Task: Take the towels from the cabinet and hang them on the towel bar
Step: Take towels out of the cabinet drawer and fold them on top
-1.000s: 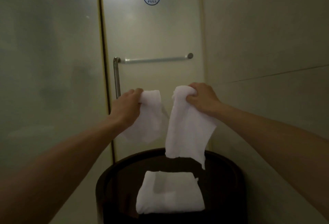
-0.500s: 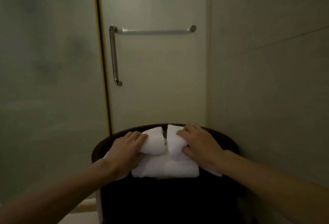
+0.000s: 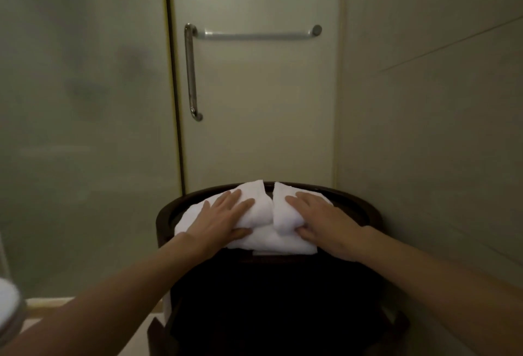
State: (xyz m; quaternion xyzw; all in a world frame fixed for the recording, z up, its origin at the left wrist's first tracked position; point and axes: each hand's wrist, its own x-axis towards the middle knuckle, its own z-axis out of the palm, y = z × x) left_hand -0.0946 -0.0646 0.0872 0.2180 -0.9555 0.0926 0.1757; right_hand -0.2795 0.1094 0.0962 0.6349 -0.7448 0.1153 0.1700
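A dark round cabinet (image 3: 368,214) stands in front of a frosted glass door. On its top lies a folded white towel (image 3: 283,244). A second white towel lies bunched on it in two lumps, the left lump (image 3: 261,208) and the right lump (image 3: 283,214). My left hand (image 3: 223,220) lies over the left lump with its thumb tucked under the fold. My right hand (image 3: 319,220) covers the right lump the same way, thumb beneath. The chrome towel bar (image 3: 254,35) runs horizontally across the door above, with nothing hanging on it.
A vertical chrome door handle (image 3: 191,73) joins the bar's left end. Frosted glass panels (image 3: 85,101) fill the left side, and a tiled wall (image 3: 424,129) stands close on the right. A blurred round white object (image 3: 8,310) sits at the lower left edge.
Both hands came down from mid-air with the hanging towel and set it bunched on the folded towel atop the cabinet. Since half a second ago the fingers have flattened over it.
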